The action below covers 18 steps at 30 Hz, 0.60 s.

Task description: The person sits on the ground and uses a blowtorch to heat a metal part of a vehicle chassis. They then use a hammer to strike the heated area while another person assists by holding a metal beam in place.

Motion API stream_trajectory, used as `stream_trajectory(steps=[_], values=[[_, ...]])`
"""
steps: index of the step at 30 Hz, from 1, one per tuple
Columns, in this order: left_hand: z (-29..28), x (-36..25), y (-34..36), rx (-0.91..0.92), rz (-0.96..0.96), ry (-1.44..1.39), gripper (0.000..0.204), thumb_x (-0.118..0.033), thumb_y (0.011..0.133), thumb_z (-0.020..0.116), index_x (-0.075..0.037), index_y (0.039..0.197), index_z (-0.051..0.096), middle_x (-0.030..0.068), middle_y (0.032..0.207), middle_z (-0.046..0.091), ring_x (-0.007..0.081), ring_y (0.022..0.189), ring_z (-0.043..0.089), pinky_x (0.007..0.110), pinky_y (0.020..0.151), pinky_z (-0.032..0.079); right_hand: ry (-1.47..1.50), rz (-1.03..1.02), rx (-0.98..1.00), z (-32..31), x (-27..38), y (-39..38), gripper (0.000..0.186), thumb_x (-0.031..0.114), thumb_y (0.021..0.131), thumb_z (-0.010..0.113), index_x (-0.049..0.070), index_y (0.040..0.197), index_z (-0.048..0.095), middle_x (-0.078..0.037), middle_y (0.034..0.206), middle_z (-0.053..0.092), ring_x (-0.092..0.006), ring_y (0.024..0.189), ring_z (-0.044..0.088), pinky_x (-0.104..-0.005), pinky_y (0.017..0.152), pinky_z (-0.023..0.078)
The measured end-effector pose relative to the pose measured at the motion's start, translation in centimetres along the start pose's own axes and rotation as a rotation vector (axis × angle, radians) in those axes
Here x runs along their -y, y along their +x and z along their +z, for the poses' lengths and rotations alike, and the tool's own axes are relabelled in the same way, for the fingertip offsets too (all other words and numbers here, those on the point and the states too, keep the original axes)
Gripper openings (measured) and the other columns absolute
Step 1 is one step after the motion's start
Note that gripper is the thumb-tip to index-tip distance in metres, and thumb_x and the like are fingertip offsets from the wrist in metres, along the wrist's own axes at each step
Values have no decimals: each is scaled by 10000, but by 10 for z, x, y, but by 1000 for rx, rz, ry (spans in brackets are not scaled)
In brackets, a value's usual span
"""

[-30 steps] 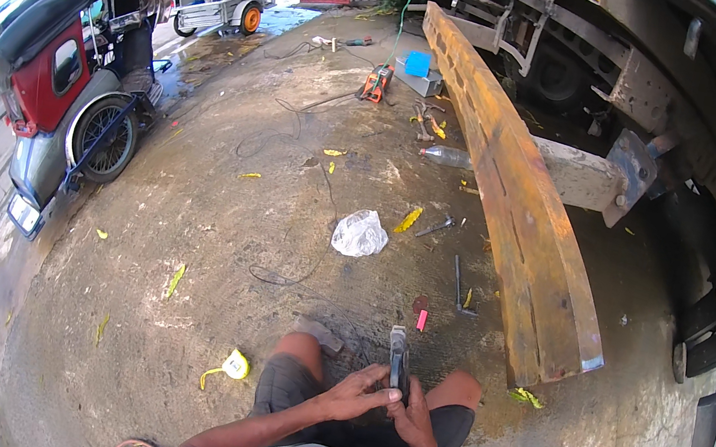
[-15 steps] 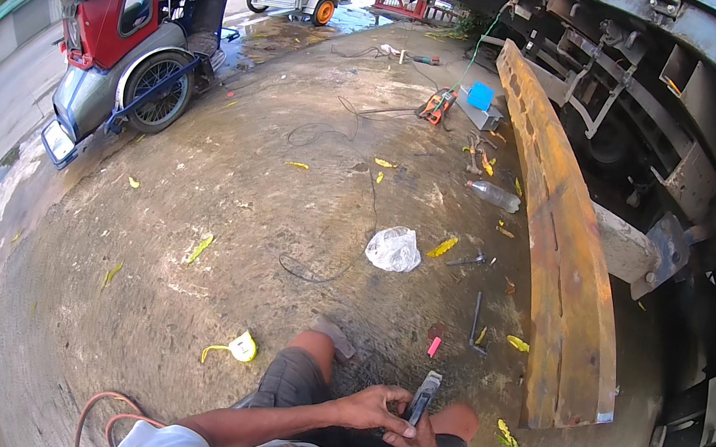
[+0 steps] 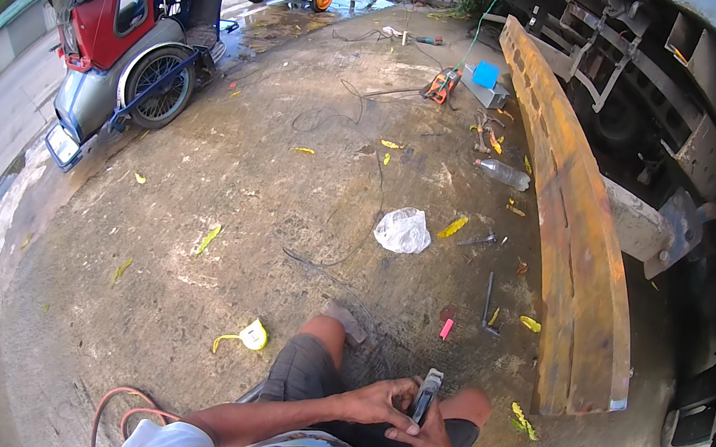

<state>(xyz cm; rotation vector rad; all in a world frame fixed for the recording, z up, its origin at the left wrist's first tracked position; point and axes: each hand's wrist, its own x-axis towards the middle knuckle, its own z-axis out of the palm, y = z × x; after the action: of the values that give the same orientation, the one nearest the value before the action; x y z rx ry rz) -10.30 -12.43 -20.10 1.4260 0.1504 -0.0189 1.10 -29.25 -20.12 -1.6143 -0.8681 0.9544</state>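
Between my knees, both hands are on a small dark tool (image 3: 426,394) with a grey metal end that points away from me. Its exact kind is not clear. My left hand (image 3: 378,401) is closed at the tool's left side, fingers bent against it. Wrapped round the lower right part is my right hand (image 3: 429,441), its thumb reaching across toward the left fingers. The palms hide the tool's lower part. On the concrete just beyond lie a pink block (image 3: 446,329) and a thin dark L-shaped bar (image 3: 488,300).
A long rusty steel beam (image 3: 574,260) lies at right, beside a truck's underside (image 3: 645,92). A yellow tape measure (image 3: 254,335), crumpled plastic bag (image 3: 403,230), clear bottle (image 3: 504,173) and orange power tool (image 3: 442,86) are on the ground. A hose (image 3: 103,408) curls at lower left. A red sidecar (image 3: 118,18) stands far left.
My view has shifted slightly, so the scene sits a little differently. Both hands keep the same hold on the dark tool. A person now shows at the far top.
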Motion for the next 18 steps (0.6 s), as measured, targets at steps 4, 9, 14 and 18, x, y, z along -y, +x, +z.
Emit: stream_trajectory(steps=[4, 9, 14, 18], values=[[6, -5, 1, 44, -83, -65, 560, -363, 801, 877, -39, 1167, 604, 38, 953, 574, 143, 916, 561, 292, 787, 468, 19, 45, -3, -2, 6, -8, 1044, 364, 631, 975, -2, 1434, 419, -143, 1255, 603, -262, 1162, 598, -372, 1000, 472], [-6, 10, -19, -238, -179, 148, 617, -342, 845, 841, -2, 1301, 601, 44, 951, 635, 135, 900, 601, 299, 804, 502, -206, 63, -154, -3, 0, 12, 936, 446, 700, 915, -6, 1385, 465, -187, 1186, 639, -264, 1106, 631, -383, 952, 493], [-13, 32, -48, -266, -130, 581, 654, -356, 818, 862, 21, 1297, 627, 63, 762, 624, 145, 699, 596, 321, 684, 522, -365, 67, -384, -34, -17, 27, 807, 370, 720, 860, 12, 1340, 487, -237, 1165, 644, -397, 1123, 632, -456, 966, 488], [-19, 52, -75, -230, -141, 616, 608, -312, 809, 869, 33, 1258, 647, 72, 736, 610, 151, 675, 586, 321, 673, 515, -740, -14, -487, -51, -39, 54, 723, 260, 713, 816, 46, 1328, 501, -208, 1225, 599, -418, 1151, 598, -506, 996, 457]])
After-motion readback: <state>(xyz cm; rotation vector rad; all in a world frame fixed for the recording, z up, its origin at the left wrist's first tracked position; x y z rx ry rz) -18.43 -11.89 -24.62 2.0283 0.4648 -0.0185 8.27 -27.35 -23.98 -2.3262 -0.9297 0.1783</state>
